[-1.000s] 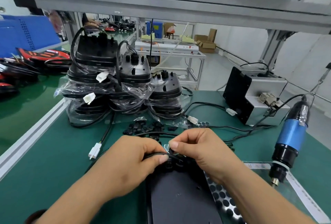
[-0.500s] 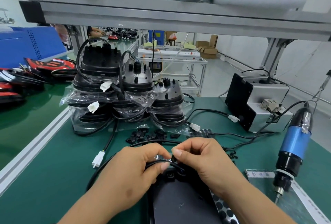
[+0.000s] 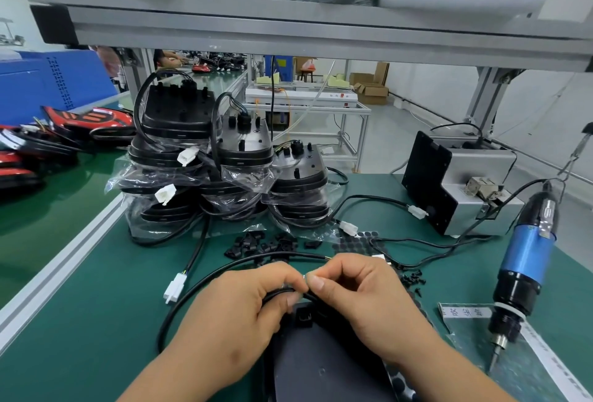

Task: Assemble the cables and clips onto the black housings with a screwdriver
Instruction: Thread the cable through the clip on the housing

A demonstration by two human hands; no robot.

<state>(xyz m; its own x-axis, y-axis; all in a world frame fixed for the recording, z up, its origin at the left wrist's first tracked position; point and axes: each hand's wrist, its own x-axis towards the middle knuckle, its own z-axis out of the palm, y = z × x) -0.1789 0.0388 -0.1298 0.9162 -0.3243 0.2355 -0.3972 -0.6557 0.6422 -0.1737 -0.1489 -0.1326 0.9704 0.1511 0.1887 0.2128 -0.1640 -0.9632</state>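
Green matting (image 3: pixel 80 321) covers the workbench, under a grey aluminium shelf (image 3: pixel 321 35) that crosses the top of the view. Low in the centre, the left hand (image 3: pixel 231 315) and the right hand (image 3: pixel 362 302) meet fingertip to fingertip. Each has thumb and forefinger curled in a pinch on the black cable (image 3: pixel 244 262), and the other fingers are folded in. A small pale thing shows between the fingertips, but I cannot tell what it is. Just below the pinch, at 6 o'clock, lies a black housing (image 3: pixel 321 366) flat on the mat, with a small square clip (image 3: pixel 303 318) at its far end, partly under both hands. From the left hand the cable goes out in a wide loop toward 9 o'clock and back across at 12 o'clock. Beside this loop, at 9 o'clock, rests a white connector (image 3: pixel 175 287) of another lead. At 12 o'clock, near the hands, is a loose heap of black clips (image 3: pixel 263 242), and at 1 o'clock a sheet of round black pads (image 3: pixel 356 242). Some small black screws (image 3: pixel 412 279) lie at 3 o'clock. Farther at 3 o'clock the blue screwdriver (image 3: pixel 526 260) hangs with its bit downward. Beyond, at 11 to 12 o'clock, stand stacks of bagged housings (image 3: pixel 224 170), and at 2 o'clock a grey box (image 3: pixel 465 189).
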